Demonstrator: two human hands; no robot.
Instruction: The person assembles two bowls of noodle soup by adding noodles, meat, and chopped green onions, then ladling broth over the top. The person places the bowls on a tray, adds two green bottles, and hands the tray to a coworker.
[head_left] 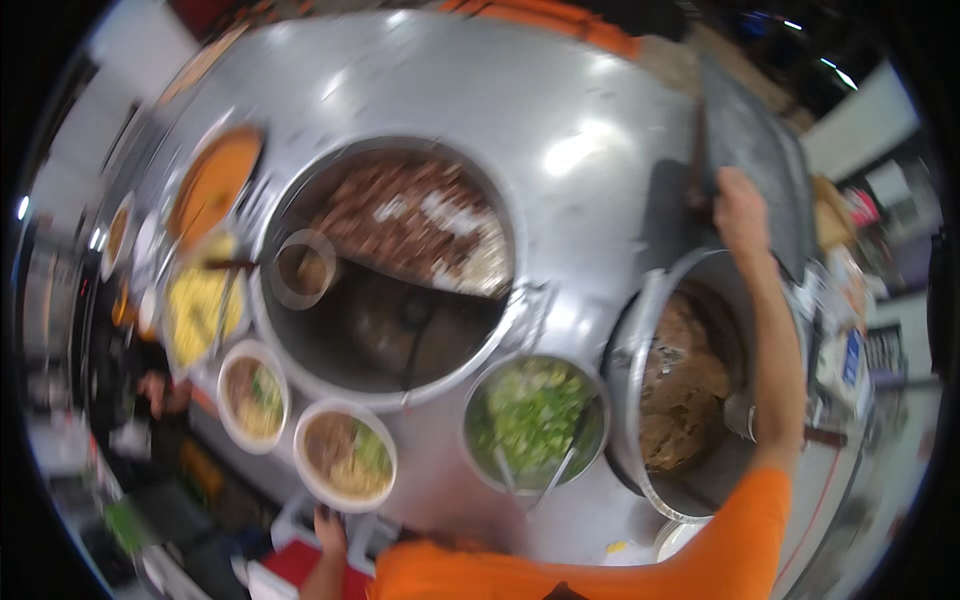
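Observation:
My right arm, in an orange sleeve, reaches over the large pot of brown broth [685, 390]. Beyond that pot my right hand [742, 215] is closed at the edge of a big grey lid [765, 150], which is tilted up. The exact grip is blurred. Low on the left, my left hand [330, 532] is just below a white bowl [345, 455] of noodles, meat and chopped greens. Its fingers are partly hidden and smeared. Another filled bowl [253, 395] stands beside that one.
A wide sunken pot [420, 215] holds chopped meat and dark broth, with a round strainer [303, 270] in it. Around it are a bowl of chopped greens [530, 415] with tongs, a yellow-food tray [205, 310] and an orange-sauce pan [215, 185]. Another person's hand [160, 393] shows far left.

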